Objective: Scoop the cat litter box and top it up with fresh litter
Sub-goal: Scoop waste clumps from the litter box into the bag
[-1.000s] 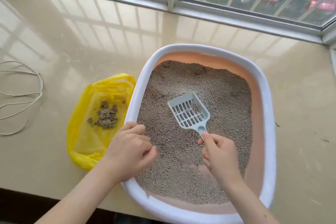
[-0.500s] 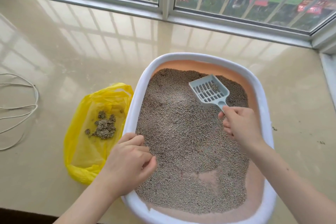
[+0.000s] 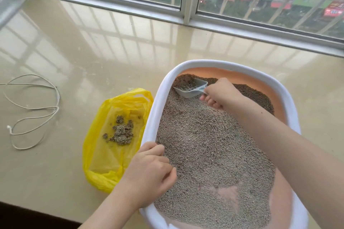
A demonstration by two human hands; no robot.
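Looking down from the head camera, the only view, I see the litter box (image 3: 290, 98) filling the lower right of the frame, white rim round a peach inside. Grey litter (image 3: 210, 147) covers most of its floor, but a bare pink patch shows near the bottom.

The right hand (image 3: 218, 95) reaches across to the upper left corner of the box. Its fingers are curled tight round the handle of the scoop (image 3: 191, 89). The scoop sits tilted in the litter, right by the rim, with some litter in it.

The left hand (image 3: 150, 174) is at the lower left side of the box. Its fingers curl over the white rim and hold the box steady.

Just beside the box, left of it, lies a yellow bag (image 3: 111, 154), open on the shiny floor. A small heap of clumps (image 3: 121, 132) sits in it. A loose white cord (image 3: 33, 109) lies far left.

I think the scooping is partly done: some clumps are out, and this corner is being dug now. No fresh litter is in sight, so the topping up looks not yet done.
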